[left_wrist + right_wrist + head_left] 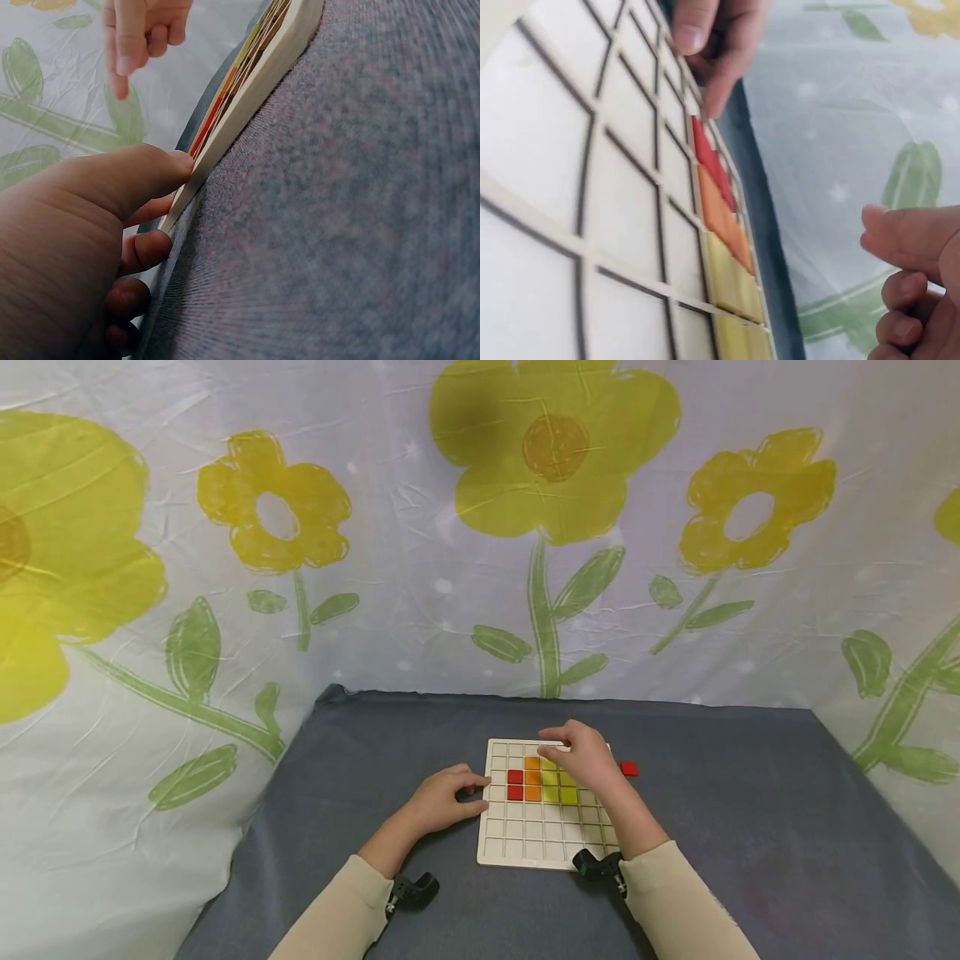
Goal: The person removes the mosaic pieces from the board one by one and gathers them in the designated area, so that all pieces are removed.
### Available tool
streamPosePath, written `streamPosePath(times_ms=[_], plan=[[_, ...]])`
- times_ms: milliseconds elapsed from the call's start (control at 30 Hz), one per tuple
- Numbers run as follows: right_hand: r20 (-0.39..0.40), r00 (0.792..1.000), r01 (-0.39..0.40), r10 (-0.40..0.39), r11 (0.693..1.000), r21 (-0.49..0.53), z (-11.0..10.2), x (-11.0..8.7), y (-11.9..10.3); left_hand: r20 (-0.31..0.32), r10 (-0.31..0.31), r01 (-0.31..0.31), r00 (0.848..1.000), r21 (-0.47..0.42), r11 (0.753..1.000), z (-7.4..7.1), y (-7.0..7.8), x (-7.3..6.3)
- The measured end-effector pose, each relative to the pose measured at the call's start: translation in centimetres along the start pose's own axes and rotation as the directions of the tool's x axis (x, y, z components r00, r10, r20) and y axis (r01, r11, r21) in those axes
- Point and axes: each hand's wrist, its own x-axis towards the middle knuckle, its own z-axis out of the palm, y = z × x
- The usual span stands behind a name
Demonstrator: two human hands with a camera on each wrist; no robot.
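A pale wooden grid board lies on the dark cloth. In its squares sit red tiles, orange tiles and yellow tiles, side by side. My left hand touches the board's left edge, thumb and forefinger set apart along the rim. Above the far part of the board hovers my right hand, thumb and forefinger stretched to the left and nothing seen between them. In the right wrist view the other fingers of this hand are bent.
A loose red tile lies on the cloth just right of the board. The dark cloth covers the table up to a hanging white sheet printed with yellow flowers. Black cameras are worn on both wrists.
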Motion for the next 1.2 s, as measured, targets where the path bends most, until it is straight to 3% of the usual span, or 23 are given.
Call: streamPosePath(times_ms=[533,867,1200], plan=[[0.097,0.989,-0.100,0.113,0.986,-0.133,2.4,0.4,1.3,0.000,-0.009,0.009,1.000,0.005,1.000,0.1,-0.1,0.0],[0.105,0.992,-0.046,0.063,0.986,-0.159,2.8,0.4,1.7,-0.011,-0.008,0.008,1.000,-0.002,1.000,0.2,-0.1,0.0],[0.082,0.995,-0.045,0.057,0.988,-0.149,3.0,0.6,1.7,0.003,-0.028,0.028,1.000,0.004,1.000,0.2,-0.1,0.1]])
